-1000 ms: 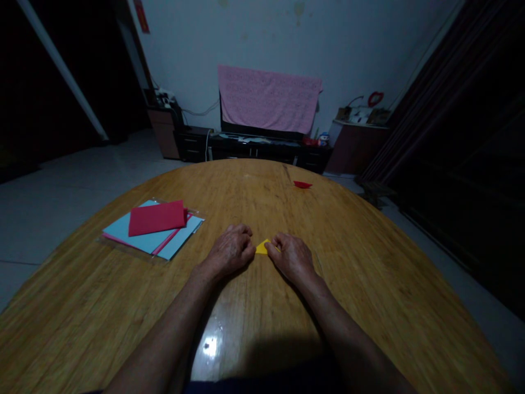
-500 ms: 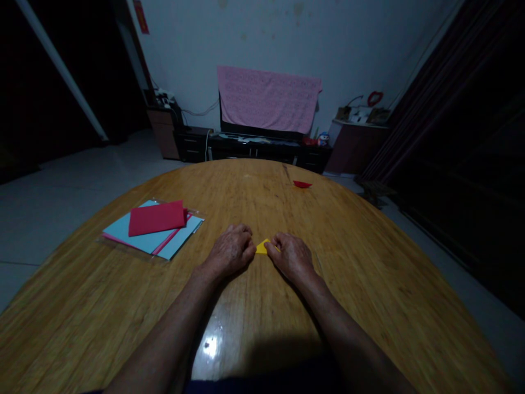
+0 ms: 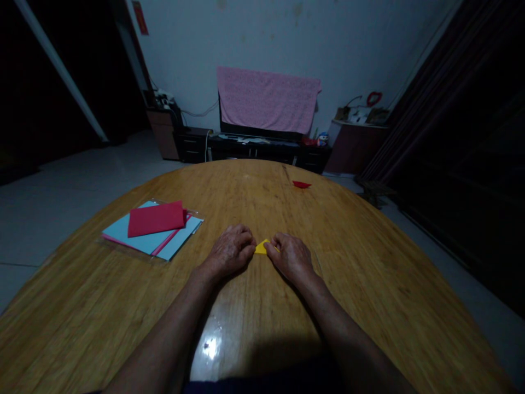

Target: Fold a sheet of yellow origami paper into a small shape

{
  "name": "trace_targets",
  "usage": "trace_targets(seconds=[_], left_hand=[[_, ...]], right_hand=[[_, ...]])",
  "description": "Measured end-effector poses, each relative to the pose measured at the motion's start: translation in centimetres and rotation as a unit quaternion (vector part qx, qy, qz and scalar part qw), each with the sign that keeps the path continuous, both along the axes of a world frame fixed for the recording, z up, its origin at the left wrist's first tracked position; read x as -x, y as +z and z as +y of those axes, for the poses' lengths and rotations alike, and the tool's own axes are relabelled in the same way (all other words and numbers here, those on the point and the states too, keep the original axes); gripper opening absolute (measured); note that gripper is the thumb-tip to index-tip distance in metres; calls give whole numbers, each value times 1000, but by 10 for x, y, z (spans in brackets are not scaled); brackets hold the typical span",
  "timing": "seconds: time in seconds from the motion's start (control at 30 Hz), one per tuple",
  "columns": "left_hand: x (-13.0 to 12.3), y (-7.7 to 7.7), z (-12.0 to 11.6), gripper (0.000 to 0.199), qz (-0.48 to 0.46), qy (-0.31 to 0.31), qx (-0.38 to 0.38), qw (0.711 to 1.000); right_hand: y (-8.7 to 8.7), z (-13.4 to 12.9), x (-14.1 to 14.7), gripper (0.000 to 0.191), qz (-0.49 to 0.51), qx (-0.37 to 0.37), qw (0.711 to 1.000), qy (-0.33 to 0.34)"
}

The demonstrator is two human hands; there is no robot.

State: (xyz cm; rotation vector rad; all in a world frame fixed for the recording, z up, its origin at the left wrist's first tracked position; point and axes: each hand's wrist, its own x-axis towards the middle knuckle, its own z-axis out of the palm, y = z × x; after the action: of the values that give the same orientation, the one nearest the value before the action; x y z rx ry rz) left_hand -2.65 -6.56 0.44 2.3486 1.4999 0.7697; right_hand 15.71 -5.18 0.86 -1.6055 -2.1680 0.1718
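Almost nothing has moved since the earlier frames: the head view has drifted very slightly, while the hands and the paper they hold keep nearly the same position.

Grip: both hands are closed in a curled pinch, low over the wooden table (image 3: 369, 257). The left hand (image 3: 229, 251) has its fingers bent inward, and its fingertips (image 3: 249, 249) press against the left side of a small yellow paper triangle (image 3: 261, 248). The right hand (image 3: 290, 258) is curled the same way, and its fingertips (image 3: 272, 244) lie over the triangle's right end. The triangle sits in the narrow gap between the two hands, near the middle of the table and in front of the person. No other item is in contact with either hand.

Surroundings: a small red paper piece (image 3: 302, 185) lies flat toward the far edge of the table, well apart from the hands. To the left of the left hand, a clear plastic sleeve (image 3: 192, 213) lies on the table, holding or supporting a stack of light blue paper (image 3: 123, 239). A red paper sheet (image 3: 156, 218) lies on top of the stack, and a pink paper edge (image 3: 168, 239) shows beneath it.

Beyond the table, a pink cloth (image 3: 268, 100) hangs over a dark screen (image 3: 246, 127) on a low black cabinet (image 3: 262, 149).
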Motion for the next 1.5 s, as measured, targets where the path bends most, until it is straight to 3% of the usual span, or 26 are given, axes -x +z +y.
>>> trace_targets(seconds=[0.67, 0.9, 1.5], left_hand=[[0, 0, -1, 19, 30, -7, -3, 1000], [0, -1, -1, 20, 37, -7, -9, 999], [-6, 2, -3, 23, 60, -10, -23, 998]], right_hand=[[1, -1, -1, 23, 9, 2, 1000, 7], [6, 0, -6, 22, 20, 24, 999, 45], [4, 1, -6, 12, 45, 33, 998, 28]])
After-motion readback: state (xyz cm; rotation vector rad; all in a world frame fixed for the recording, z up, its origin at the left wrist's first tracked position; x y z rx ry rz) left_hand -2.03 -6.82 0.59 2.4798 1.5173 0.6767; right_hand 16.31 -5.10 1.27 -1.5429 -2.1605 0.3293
